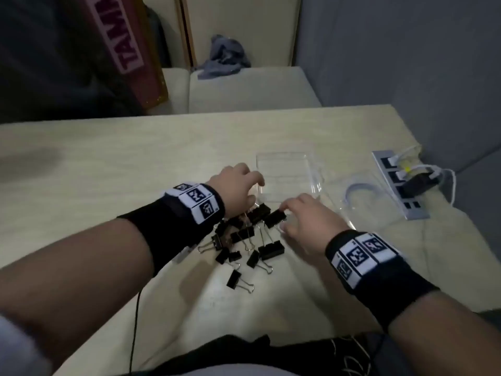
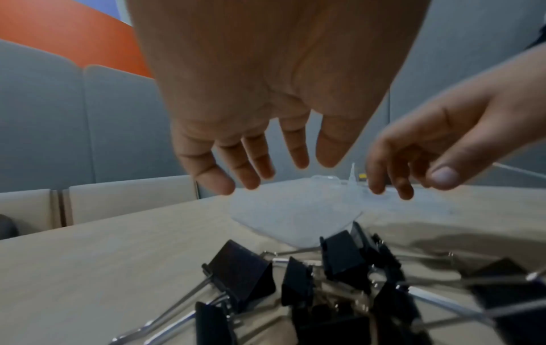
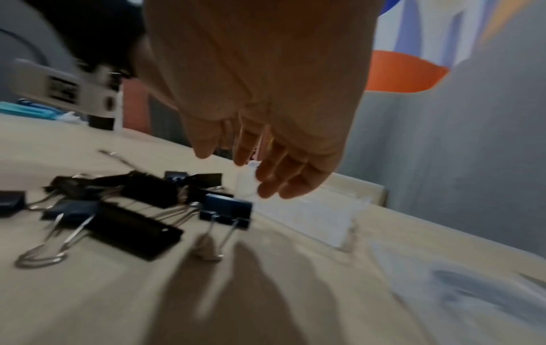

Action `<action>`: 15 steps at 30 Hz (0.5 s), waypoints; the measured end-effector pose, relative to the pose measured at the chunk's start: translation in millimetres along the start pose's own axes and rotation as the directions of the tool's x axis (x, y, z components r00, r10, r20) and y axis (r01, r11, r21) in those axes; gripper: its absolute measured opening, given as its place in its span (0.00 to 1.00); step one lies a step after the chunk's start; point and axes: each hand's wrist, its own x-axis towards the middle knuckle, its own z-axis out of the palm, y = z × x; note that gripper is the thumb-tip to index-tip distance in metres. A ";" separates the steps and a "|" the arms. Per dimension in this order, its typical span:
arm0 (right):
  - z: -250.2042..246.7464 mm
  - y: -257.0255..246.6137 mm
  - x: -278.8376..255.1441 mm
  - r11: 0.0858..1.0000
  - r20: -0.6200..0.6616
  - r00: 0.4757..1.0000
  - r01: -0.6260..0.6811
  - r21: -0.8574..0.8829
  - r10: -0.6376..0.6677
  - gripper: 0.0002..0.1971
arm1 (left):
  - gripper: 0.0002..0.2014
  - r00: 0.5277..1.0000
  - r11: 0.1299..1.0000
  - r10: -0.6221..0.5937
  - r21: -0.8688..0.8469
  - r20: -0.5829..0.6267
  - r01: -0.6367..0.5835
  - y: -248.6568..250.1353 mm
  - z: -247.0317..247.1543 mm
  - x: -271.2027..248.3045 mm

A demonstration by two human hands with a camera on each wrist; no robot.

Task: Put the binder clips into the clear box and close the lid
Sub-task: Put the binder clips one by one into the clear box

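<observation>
Several black binder clips (image 1: 248,237) lie in a loose pile on the pale wooden table (image 1: 108,172); the pile also fills the bottom of the left wrist view (image 2: 325,280) and the left of the right wrist view (image 3: 132,205). The clear box (image 1: 287,177) sits just beyond the pile with its lid open. My left hand (image 1: 238,185) hovers over the pile's far left side, fingers loosely spread and empty (image 2: 251,163). My right hand (image 1: 301,221) hovers at the pile's right edge near the box, fingers relaxed and empty (image 3: 266,168).
A clear plastic bag (image 1: 360,191) lies right of the box. A grey power strip (image 1: 398,183) with plugs and white cables sits at the table's right edge. A black cable (image 1: 135,321) runs under my left arm. Cushioned seats (image 1: 244,88) stand behind the table.
</observation>
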 end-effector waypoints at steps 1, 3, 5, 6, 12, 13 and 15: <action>4.4 -3.8 4.3 1.000 0.011 1.000 -0.005 -0.014 0.006 0.20 | 0.21 1.000 0.999 0.013 0.038 0.009 -0.013 0.7 2.0 5.1; 13.6 -7.0 12.7 0.999 0.044 0.999 -0.022 -0.049 0.025 0.22 | 0.23 0.999 0.992 0.037 0.122 0.033 -0.041 1.5 8.8 15.9; 25.2 -6.9 19.4 0.994 0.092 0.995 -0.033 -0.107 0.043 0.22 | 0.22 0.993 0.985 0.035 0.166 0.116 -0.054 2.1 14.5 24.5; 29.9 -6.5 22.3 0.991 0.098 0.994 -0.038 -0.130 0.051 0.21 | 0.20 0.988 0.983 0.024 0.178 0.155 -0.052 0.9 16.9 28.7; 40.3 2.1 29.7 0.974 0.048 0.994 -0.090 -0.209 0.102 0.11 | 0.17 0.988 0.992 0.041 0.112 0.147 -0.058 -4.2 14.4 37.4; 38.0 4.2 27.2 0.984 0.025 0.996 -0.078 -0.158 0.083 0.10 | 0.16 0.989 0.992 0.046 0.108 0.140 -0.062 -5.1 14.3 36.4; 27.8 5.9 19.9 1.000 -0.071 0.997 -0.027 -0.006 0.026 0.10 | 0.16 0.990 0.991 0.059 0.113 0.127 -0.073 -5.4 13.7 33.3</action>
